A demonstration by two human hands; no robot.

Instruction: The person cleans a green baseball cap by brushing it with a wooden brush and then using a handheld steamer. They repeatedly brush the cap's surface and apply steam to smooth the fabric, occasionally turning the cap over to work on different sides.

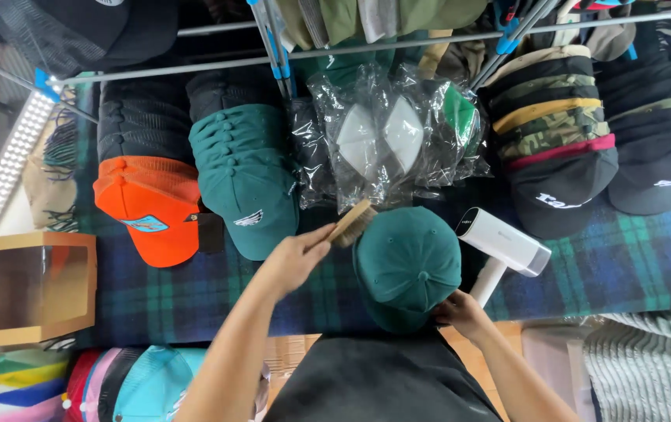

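Observation:
A dark green cap (407,262) sits crown-up on the blue-green plaid cloth (624,266) right in front of me. My left hand (296,256) grips a small wooden brush (352,223), whose bristles touch the cap's upper left edge. My right hand (460,311) holds the cap at its near right rim, by the brim. A white handheld steamer (502,248) lies just right of the cap.
Stacks of caps line the back: an orange one (150,207), a green stack (246,184), a camouflage and black stack (558,148). Plastic-wrapped caps (386,141) lie behind the cap. A cardboard box with a window (27,287) stands at the left. Metal rack bars (351,48) run overhead.

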